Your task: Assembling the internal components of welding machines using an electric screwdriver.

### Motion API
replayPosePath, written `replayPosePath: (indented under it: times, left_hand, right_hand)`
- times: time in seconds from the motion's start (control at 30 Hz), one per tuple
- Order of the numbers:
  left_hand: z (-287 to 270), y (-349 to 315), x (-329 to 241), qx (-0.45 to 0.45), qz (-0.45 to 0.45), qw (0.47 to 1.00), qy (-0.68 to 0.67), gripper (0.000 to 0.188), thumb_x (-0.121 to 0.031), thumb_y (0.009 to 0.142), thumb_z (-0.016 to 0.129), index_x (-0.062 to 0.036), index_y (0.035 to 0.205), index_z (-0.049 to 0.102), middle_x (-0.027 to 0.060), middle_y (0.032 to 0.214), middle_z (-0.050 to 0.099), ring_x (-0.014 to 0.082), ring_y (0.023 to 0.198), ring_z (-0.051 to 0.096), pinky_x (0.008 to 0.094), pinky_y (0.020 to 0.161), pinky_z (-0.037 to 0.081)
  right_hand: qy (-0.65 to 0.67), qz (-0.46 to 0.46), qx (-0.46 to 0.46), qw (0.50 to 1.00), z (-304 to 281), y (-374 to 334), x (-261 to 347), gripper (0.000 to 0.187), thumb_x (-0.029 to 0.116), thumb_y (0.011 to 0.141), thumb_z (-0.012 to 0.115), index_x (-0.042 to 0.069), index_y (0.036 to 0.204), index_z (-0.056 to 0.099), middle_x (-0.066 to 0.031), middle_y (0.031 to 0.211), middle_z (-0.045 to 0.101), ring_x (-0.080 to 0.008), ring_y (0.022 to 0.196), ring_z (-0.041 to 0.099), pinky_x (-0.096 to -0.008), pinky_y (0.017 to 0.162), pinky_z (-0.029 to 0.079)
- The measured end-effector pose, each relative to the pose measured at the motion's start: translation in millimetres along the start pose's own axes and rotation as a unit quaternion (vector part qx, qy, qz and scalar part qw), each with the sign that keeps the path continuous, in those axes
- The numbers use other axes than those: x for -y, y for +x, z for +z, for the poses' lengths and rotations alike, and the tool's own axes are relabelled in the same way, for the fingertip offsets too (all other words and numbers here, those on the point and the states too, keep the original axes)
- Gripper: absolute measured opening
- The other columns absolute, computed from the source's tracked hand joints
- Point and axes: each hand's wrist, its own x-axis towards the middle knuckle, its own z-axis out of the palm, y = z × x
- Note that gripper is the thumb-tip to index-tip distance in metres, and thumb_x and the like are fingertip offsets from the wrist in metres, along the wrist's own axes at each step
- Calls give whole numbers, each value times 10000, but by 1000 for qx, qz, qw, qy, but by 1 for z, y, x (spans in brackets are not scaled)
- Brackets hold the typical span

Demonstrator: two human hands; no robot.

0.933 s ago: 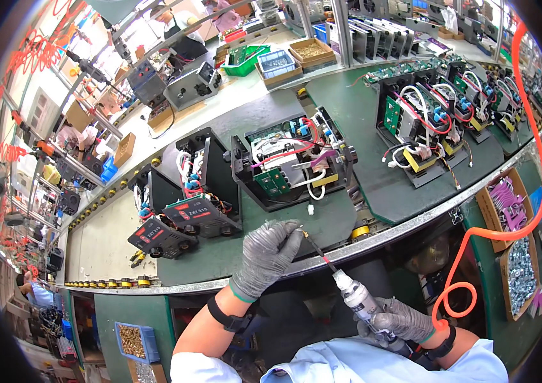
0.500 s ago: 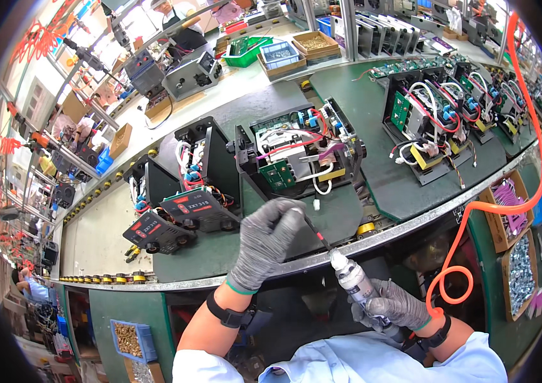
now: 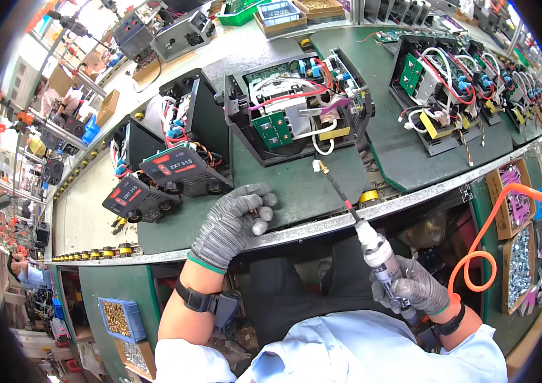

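My right hand [image 3: 416, 286], in a grey glove, grips a pale pneumatic screwdriver [image 3: 381, 256] whose long dark bit points away from me. A small brass-coloured screw [image 3: 323, 168] appears to sit on the bit's tip. That tip is just in front of an open black machine housing [image 3: 296, 156], by a white wire connector; I cannot tell whether they touch. My left hand [image 3: 225, 225], also gloved, is over the front edge of the green work board [image 3: 271, 191]. Its fingers are curled in, and whatever they hold is hidden.
Two housings with front panels [image 3: 185, 167] stand at left. More open housings [image 3: 434, 96] with loose wires are at right. An orange air hose [image 3: 494, 223] loops beside my right arm. Bins of screws [image 3: 120, 319] and boxes of small parts [image 3: 519, 271] flank me.
My left hand has come away from the bit tip toward the left, its fingers curling. The screwdriver's tip now reaches toward the middle housing, with a brass-coloured piece visible. The whole view has shifted.
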Motion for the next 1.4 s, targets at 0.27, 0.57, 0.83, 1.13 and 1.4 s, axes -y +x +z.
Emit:
replayPosePath:
  times: [0.27, 0.57, 0.83, 1.13, 1.4]
  left_hand:
    - [10, 7, 7, -17, -44, 992, -120, 498, -3, 890, 614, 105, 1369, 531, 263, 1247, 666, 330, 961, 723, 373, 749, 656]
    - [12, 9, 3, 17, -14, 1000, 17, 372, -186, 1025, 676, 55, 1299, 603, 163, 1023, 751, 171, 627, 691, 253, 458, 494]
    - [47, 21, -16, -36, -4, 977, 211, 252, -287, 1080, 628, -44, 1026, 662, 55, 840, 717, 80, 549, 587, 206, 435, 393]
    - [61, 19, -14, 10, 125, 928, 351, 287, -243, 1092, 603, -27, 1253, 703, -9, 841, 648, 44, 765, 550, 219, 685, 470]
    - [64, 16, -11, 11, 132, 941, 311, 295, -232, 1091, 607, -29, 1281, 705, -14, 852, 648, 40, 768, 554, 214, 654, 458]
  right_hand:
    - [-22, 39, 50, 998, 10, -1, -10, 683, 500, 882, 819, 13, 1300, 588, -35, 920, 689, -75, 684, 603, -241, 594, 487]
    - [-4, 73, 70, 995, 15, -2, -4, 740, 524, 848, 838, 14, 1319, 582, -58, 971, 707, -89, 636, 614, -250, 557, 504]
    - [-40, 35, 69, 996, 15, 5, 4, 725, 642, 873, 751, 33, 1246, 625, -36, 1007, 713, -58, 826, 612, -225, 738, 496]
    - [10, 77, 71, 994, 14, 11, 14, 647, 587, 907, 738, 47, 1242, 617, -28, 971, 700, -57, 765, 588, -222, 681, 474]
    - [20, 90, 79, 993, 14, 8, 17, 638, 588, 899, 741, 56, 1232, 625, -31, 964, 707, -58, 737, 591, -222, 660, 478]
